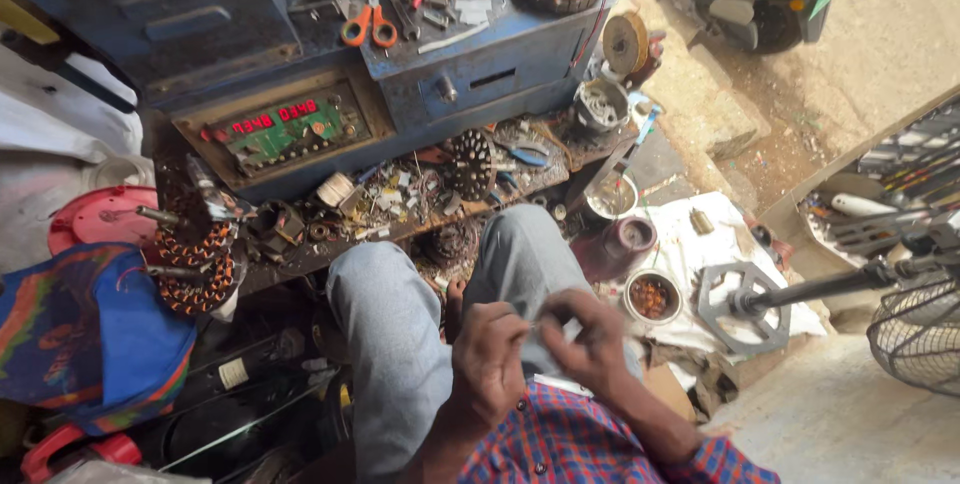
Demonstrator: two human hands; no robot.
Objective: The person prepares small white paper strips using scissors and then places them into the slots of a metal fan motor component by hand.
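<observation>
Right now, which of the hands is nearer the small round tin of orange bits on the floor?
Right. The right hand is just beside the tin, at its lower left. The left hand sits farther off, beyond the right hand, over the lap.

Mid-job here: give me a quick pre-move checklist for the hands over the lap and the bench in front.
1. Both hands in view: left hand and right hand, ok.
2. Hands meet over the lap: ok.
3. What the fingers pinch: blurred, cannot tell.
4. Orange-handled scissors lie on the blue cabinet, away from both hands: ok.
5. Copper-wound stator at the bench's left end, untouched: ok.
6. Bench clutter-free: not ok, small parts scattered.
</observation>
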